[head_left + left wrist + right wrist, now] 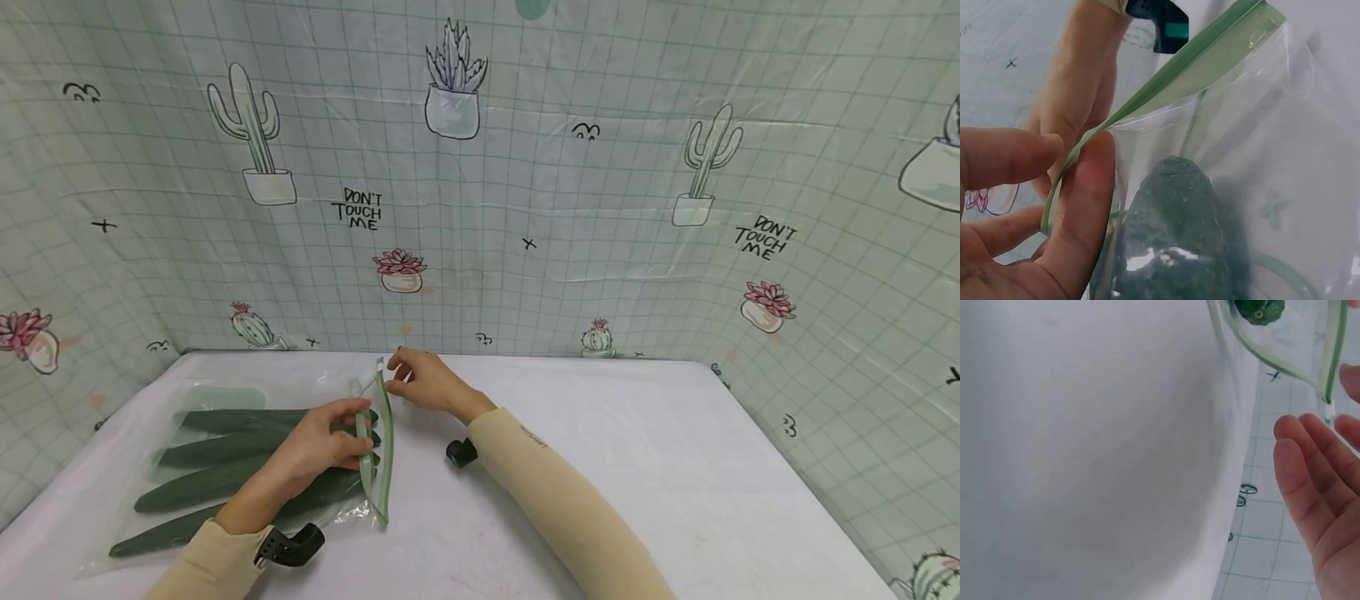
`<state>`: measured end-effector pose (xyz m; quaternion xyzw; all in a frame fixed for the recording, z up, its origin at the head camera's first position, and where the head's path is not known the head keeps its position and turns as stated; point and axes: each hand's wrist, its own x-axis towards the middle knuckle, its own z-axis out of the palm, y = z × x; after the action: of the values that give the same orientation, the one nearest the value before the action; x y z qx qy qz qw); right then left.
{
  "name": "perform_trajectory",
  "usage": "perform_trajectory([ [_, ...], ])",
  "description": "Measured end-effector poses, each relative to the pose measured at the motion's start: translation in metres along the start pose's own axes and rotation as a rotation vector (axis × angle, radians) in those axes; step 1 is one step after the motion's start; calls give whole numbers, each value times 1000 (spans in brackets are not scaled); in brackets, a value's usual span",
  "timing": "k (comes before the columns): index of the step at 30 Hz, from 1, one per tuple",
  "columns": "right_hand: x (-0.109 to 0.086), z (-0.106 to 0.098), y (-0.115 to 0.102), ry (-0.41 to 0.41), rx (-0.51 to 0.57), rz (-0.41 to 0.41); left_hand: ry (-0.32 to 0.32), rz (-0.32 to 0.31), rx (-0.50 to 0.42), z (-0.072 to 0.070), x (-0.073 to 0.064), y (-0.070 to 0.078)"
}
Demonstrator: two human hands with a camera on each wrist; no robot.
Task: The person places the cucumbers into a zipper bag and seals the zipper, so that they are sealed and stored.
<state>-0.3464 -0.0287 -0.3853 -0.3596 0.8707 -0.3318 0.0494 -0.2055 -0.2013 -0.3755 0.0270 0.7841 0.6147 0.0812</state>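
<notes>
A clear zip bag (142,479) with a green closure strip lies on the left of the table, its mouth facing right and standing apart. Several long dark green cucumbers (202,483) lie side by side inside it; one cucumber (1175,237) shows close up in the left wrist view. My left hand (318,442) holds the near lip of the mouth, the strip (1138,103) running between thumb and fingers. At the far corner of the mouth, by a small clear slider (1327,411), is my right hand (426,379), its fingers loosely bent and thumb apart from them.
A white cloth (600,467) covers the table. Behind and at both sides hangs a checked curtain (480,208) printed with cacti. Each wrist wears a dark camera; the left one's camera (292,546) sits above the near part of the bag.
</notes>
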Motion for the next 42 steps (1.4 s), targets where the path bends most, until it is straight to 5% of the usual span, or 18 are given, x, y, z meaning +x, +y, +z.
perform_trajectory([
  [19,18,13,2,52,277,77,10,-2,-30,-4,2,-1],
  [29,25,15,-9,108,394,125,31,21,41,-17,3,2],
  [42,28,26,-14,187,258,85,142,136,145,-48,18,14],
])
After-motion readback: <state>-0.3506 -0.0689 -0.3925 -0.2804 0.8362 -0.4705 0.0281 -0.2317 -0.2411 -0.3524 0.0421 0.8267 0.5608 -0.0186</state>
